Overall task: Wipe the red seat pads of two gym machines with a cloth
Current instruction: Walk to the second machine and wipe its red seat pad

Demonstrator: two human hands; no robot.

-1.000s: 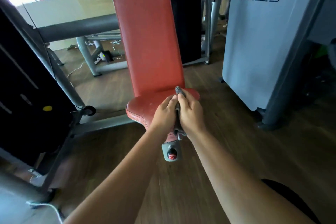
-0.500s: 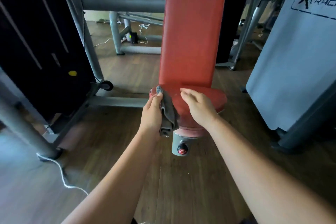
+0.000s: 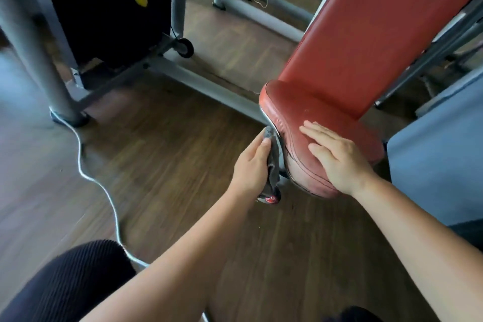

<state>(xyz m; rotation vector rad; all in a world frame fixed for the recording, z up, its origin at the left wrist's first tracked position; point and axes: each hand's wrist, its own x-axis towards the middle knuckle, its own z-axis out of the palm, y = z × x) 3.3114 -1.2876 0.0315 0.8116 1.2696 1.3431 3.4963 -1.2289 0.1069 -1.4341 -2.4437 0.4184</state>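
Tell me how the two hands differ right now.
The left hand has its grip closed on the grey cloth, pressed to the side edge of the red seat pad; the right hand holds nothing. The left is curled and edge-on, the right flat, palm down on top. Both touch the same pad.

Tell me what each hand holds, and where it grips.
The left hand grips the grey cloth around its bunched middle, against the seat's side edge. The right hand holds nothing; it lies flat on the red seat pad.
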